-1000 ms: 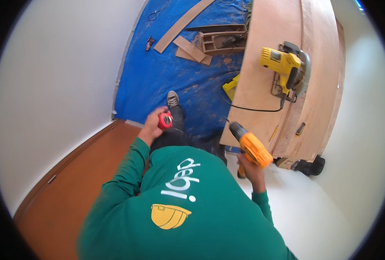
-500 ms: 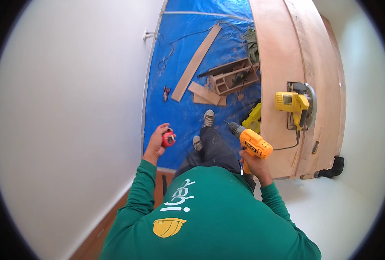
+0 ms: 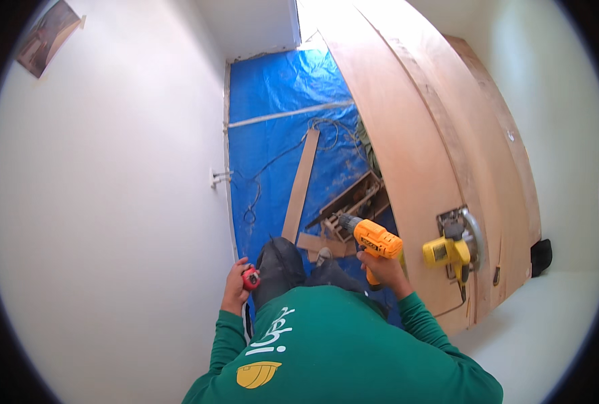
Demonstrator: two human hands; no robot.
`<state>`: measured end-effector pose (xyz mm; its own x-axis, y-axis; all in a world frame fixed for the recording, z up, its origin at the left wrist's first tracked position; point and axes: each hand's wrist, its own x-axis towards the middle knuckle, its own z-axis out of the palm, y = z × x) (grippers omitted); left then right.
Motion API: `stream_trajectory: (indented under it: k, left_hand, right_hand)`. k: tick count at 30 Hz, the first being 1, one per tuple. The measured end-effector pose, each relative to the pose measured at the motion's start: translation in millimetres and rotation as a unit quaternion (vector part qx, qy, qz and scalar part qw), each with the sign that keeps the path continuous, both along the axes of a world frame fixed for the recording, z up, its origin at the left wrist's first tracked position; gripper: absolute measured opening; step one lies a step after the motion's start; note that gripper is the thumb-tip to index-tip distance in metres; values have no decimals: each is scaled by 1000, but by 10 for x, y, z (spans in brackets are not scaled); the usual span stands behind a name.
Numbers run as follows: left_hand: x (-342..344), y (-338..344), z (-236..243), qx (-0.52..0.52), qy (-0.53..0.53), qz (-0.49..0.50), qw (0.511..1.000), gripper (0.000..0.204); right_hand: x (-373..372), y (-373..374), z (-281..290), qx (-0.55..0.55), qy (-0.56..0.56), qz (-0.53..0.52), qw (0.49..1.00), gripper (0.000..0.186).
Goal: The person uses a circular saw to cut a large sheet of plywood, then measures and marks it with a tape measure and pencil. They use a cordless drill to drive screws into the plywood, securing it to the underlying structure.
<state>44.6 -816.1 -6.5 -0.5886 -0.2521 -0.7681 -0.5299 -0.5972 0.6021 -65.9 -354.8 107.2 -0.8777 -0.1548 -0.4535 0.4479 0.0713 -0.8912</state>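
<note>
My left hand is closed around a small red tape measure, held low beside the white wall and my left thigh. Its blade does not show. My right hand grips the handle of an orange cordless drill with a black chuck. The drill points forward and to the left, above the floor and in front of my right side. At its tip a thin bit is hard to make out against the wooden toolbox behind it.
A yellow corded circular saw rests on wide plywood sheets at the right, near a small chisel-like tool. On the blue tarp lie a long plank, short board pieces and loose cords. A wall borders the left.
I have stepped forward, so the saw, toolbox and plank sit lower in view, and the far tarp end shows. Both hands keep hold of their tools; the drill is slightly further left.
</note>
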Motion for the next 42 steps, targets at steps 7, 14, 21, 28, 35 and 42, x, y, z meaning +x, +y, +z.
stream_trajectory:
  k: [7, 14, 21, 28, 35, 42]
  left_hand:
    - [-1239, -547, 34, -10, 15, 25, 1000, 53]
    - [-3813, -962, 95, 45, 80, -201, 975, 44]
    - [-5498, -1355, 783, 61, 143, -292, 944, 23]
    - [-6529, -1502, 838, -16, 150, -312, 938, 28]
    - [-7658, -1174, 763, -117, 141, -441, 879, 44]
    - [-9710, -631, 600, -120, 122, -526, 833, 53]
  right_hand:
    - [-1538, -576, 170, 91, 62, 80, 991, 39]
    - [-2805, -1258, 239, 190, 55, 0, 980, 34]
    - [-3662, -1820, 502, 211, 53, -101, 971, 33]
    - [-4520, -1910, 169, 243, 119, -150, 951, 32]
    - [-5707, -1937, 65, -6, 25, -203, 979, 34]
    - [-7724, -1995, -218, 69, 50, -193, 978, 39]
